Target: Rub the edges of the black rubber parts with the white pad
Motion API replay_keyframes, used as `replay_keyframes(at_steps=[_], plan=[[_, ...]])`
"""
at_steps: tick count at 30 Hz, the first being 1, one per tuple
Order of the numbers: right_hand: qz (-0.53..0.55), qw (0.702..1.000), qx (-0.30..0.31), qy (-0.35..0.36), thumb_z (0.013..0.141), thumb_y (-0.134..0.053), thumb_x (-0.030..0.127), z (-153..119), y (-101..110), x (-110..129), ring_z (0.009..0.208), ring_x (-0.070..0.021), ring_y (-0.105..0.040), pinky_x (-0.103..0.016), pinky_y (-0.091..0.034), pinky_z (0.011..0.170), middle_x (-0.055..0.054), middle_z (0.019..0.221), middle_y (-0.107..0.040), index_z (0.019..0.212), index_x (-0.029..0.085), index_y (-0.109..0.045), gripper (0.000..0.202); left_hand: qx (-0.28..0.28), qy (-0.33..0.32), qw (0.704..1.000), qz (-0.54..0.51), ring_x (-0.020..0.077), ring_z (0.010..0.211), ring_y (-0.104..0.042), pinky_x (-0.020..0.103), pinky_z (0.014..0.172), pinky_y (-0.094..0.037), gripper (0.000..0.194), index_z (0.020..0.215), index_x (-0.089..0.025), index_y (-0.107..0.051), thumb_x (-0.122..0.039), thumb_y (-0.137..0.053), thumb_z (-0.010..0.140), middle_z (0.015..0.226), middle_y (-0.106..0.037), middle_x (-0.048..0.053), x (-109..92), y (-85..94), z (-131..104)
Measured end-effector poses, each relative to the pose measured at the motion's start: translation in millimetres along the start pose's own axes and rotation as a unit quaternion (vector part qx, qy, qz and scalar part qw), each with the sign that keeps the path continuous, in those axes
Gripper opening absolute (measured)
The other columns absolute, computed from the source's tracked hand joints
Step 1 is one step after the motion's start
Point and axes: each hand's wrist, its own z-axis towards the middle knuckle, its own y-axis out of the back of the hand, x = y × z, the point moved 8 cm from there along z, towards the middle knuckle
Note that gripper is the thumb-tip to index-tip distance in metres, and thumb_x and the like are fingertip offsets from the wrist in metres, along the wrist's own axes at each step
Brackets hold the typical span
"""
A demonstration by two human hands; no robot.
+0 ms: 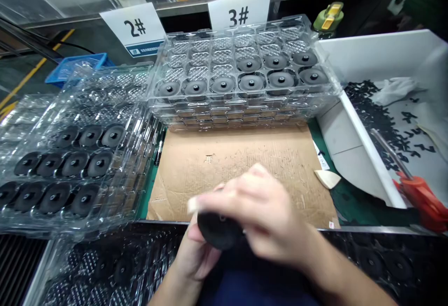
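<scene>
1. Left hand (196, 255) is curled round a round black disc (217, 232), near the brown cardboard sheet (189, 166)'s front edge.
2. Right hand (263, 209) is half-curled over it, pretty blurry, can't tell if it's gripping.

A blk rnd disc (216, 235) is held, tilted, in the L hand (199, 260), its upper pt. covered by the R hand (261, 208). A small ring-like detail is seen nr the covered side, slightly blurred.

Green bench (350, 198), cardboard sheet (241, 152), clear trays (227, 105)
</scene>
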Motion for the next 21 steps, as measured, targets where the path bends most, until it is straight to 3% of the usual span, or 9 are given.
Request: replay_keyframes(at_steps=[4,7,10,12,14,17,19,21], plan=[[0.008,0.974,-0.042,-0.222,0.089,-0.042,0.018,-35.4,-5.3,-77.9,0.088,-0.0138,-0.057,-0.028,-0.042,0.073,-0.002,0.102,-0.064,0.112,0.025,-0.056,0.028,0.036,-0.007,0.998,-0.059,0.0236,0.098,-0.061,0.036,0.09,-0.046,0.053,0.112,-0.035,-0.057,-0.045,-0.068,0.061,0.122,-0.058,0.004,-11.7,2.1,-1.0],[-0.025,0.969,0.002,-0.244,0.089,-0.043,0.021,-66.5,-36.4,-107.7,0.082,-0.0152,-0.059,-0.029,-0.044,0.069,-0.004,0.095,-0.066,0.111,0.024,-0.058,0.027,0.037,0.0,0.996,-0.084,0.024,0.103,-0.059,0.036,0.093,-0.044,0.052,0.111,-0.034,-0.058,-0.047,-0.066,0.061,0.122,-0.059,0.004,-17.6,0.9,-1.4],[-0.045,0.971,0.026,-0.231,0.086,-0.044,0.019,-80.3,-56.7,-113.5,0.073,-0.0156,-0.059,-0.031,-0.043,0.067,-0.003,0.081,-0.067,0.103,0.022,-0.063,0.025,0.02,0.011,0.996,-0.085,0.0261,0.105,-0.057,0.042,0.097,-0.041,0.054,0.108,-0.031,-0.06,-0.047,-0.067,0.056,0.116,-0.062,0.002,-16.2,-0.2,0.5],[-0.059,0.97,0.019,-0.235,0.087,-0.044,0.019,-74.9,-50.6,-105.4,0.071,-0.0156,-0.058,-0.032,-0.042,0.067,-0.003,0.079,-0.066,0.105,0.022,-0.062,0.026,0.019,0.008,0.996,-0.084,0.0258,0.105,-0.058,0.043,0.097,-0.041,0.053,0.108,-0.031,-0.06,-0.046,-0.067,0.058,0.116,-0.062,0.002,-14.5,-2.2,2.0],[-0.061,0.968,-0.019,-0.244,0.088,-0.042,0.02,-60.2,-30.4,-86.4,0.075,-0.0153,-0.058,-0.031,-0.043,0.069,-0.003,0.087,-0.066,0.113,0.023,-0.057,0.029,0.019,-0.003,0.996,-0.084,0.0252,0.104,-0.058,0.041,0.096,-0.042,0.05,0.109,-0.031,-0.059,-0.044,-0.067,0.061,0.115,-0.062,0.002,-13.4,-3.9,3.0],[-0.041,0.979,-0.097,-0.177,0.086,-0.046,0.018,-31.0,0.6,-34.3,0.085,-0.0152,-0.058,-0.028,-0.045,0.071,-0.004,0.104,-0.063,0.12,0.02,-0.05,0.035,0.011,-0.023,0.996,-0.084,0.0227,0.109,-0.055,0.035,0.094,-0.044,0.047,0.112,-0.03,-0.056,-0.036,-0.067,0.066,0.109,-0.064,0.001,-12.3,-4.4,3.2],[-0.04,0.993,-0.077,-0.077,0.085,-0.045,0.013,-14.9,1.5,3.5,0.085,-0.0168,-0.058,-0.031,-0.045,0.074,-0.007,0.1,-0.065,0.12,0.013,-0.05,0.036,0.009,-0.017,0.996,-0.086,0.0214,0.11,-0.054,0.034,0.097,-0.041,0.042,0.113,-0.03,-0.055,-0.033,-0.063,0.072,0.108,-0.064,0.001,-9.6,-3.7,3.4],[-0.032,0.999,-0.014,-0.027,0.084,-0.043,0.011,-6.5,-9.8,22.1,0.082,-0.0172,-0.058,-0.032,-0.045,0.073,-0.007,0.093,-0.066,0.118,0.01,-0.051,0.035,0.003,-0.014,0.996,-0.082,0.0211,0.107,-0.056,0.037,0.098,-0.04,0.038,0.113,-0.03,-0.055,-0.03,-0.06,0.076,0.111,-0.063,0.001,-8.5,-1.1,4.2]])
